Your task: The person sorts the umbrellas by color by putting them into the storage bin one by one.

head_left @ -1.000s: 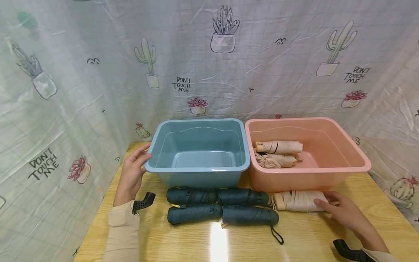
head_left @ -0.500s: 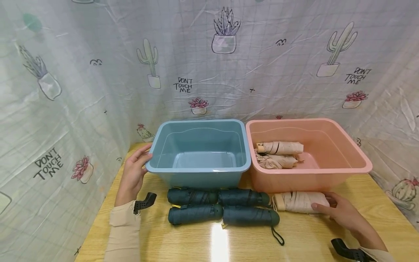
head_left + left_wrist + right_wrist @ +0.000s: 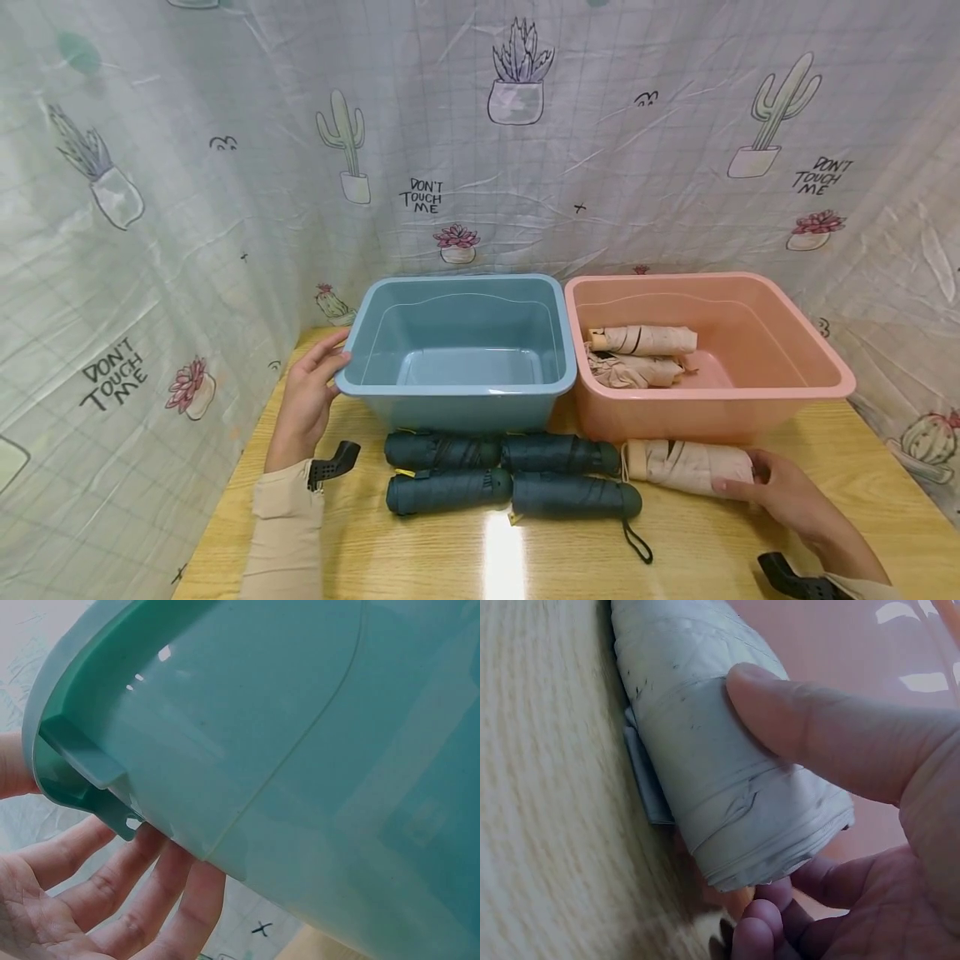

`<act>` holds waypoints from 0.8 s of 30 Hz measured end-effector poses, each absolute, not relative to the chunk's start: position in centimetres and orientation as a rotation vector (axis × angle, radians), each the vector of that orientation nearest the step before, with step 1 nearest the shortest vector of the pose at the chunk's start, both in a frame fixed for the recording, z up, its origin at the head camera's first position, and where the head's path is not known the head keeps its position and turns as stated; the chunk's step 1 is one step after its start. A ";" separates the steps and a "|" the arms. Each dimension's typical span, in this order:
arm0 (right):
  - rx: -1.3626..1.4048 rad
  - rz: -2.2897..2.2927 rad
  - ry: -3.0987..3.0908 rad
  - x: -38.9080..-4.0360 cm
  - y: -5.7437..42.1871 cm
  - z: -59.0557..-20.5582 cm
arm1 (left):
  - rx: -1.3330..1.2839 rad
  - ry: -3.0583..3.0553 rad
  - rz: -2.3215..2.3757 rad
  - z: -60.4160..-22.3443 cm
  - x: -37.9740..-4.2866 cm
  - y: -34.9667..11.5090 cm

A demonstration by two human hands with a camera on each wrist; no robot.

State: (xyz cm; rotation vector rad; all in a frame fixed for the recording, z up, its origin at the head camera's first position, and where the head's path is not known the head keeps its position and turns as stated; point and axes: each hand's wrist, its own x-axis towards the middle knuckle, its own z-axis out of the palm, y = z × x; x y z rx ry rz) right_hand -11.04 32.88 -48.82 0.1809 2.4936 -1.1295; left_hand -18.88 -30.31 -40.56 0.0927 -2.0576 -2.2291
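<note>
My right hand (image 3: pixel 791 496) holds the right end of a beige folded umbrella (image 3: pixel 678 465) in front of the pink bin. In the right wrist view, the thumb (image 3: pixel 780 712) lies on the umbrella's side and the other fingers curl by its end, partly hidden. At the blue bin's left rim (image 3: pixel 352 342) is my left hand (image 3: pixel 303 400). Its fairly straight fingers (image 3: pixel 127 892) touch the bin's outer wall below the rim. Several dark green folded umbrellas (image 3: pixel 570 495) lie in two rows before the blue bin (image 3: pixel 457 408).
Inside the pink bin (image 3: pixel 712 417), beige folded umbrellas (image 3: pixel 648 339) lie at the left. Both bins stand side by side against a curtain (image 3: pixel 450 125) printed with cacti. Wooden table surface (image 3: pixel 420 558) shows in front of the dark umbrellas.
The beige umbrella's right end has come slightly toward me, turning with my right hand, and the umbrella now lies at a slant. My left hand stays at the blue bin's rim.
</note>
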 end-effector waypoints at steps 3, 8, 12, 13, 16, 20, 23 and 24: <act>0.144 -1.175 2.520 -10.5 32.8 -49.0 | 0.094 -2.064 -2.224 -40.6 -19.0 -30.3; 0.085 -1.226 2.572 -9.7 32.5 -49.2 | 0.091 -2.066 -2.220 -40.7 -19.0 -30.3; 0.054 -1.291 2.582 -9.3 32.4 -49.3 | 0.091 -2.065 -2.220 -40.8 -19.1 -30.3; 0.043 -1.306 2.582 -9.3 32.4 -49.3 | 0.093 -2.066 -2.218 -40.7 -19.1 -30.3; 0.036 -1.362 2.561 -9.2 32.3 -49.2 | 0.093 -2.062 -2.220 -40.7 -19.2 -30.3; 0.048 -1.432 2.521 -9.0 32.1 -49.1 | 0.098 -2.061 -2.221 -40.6 -19.3 -30.2; 0.030 -1.482 2.510 -8.8 32.1 -49.1 | 0.114 -2.073 -2.208 -40.6 -19.1 -30.2; 0.023 -1.498 2.509 -8.7 32.1 -49.2 | 0.120 -2.072 -2.207 -40.6 -19.1 -30.2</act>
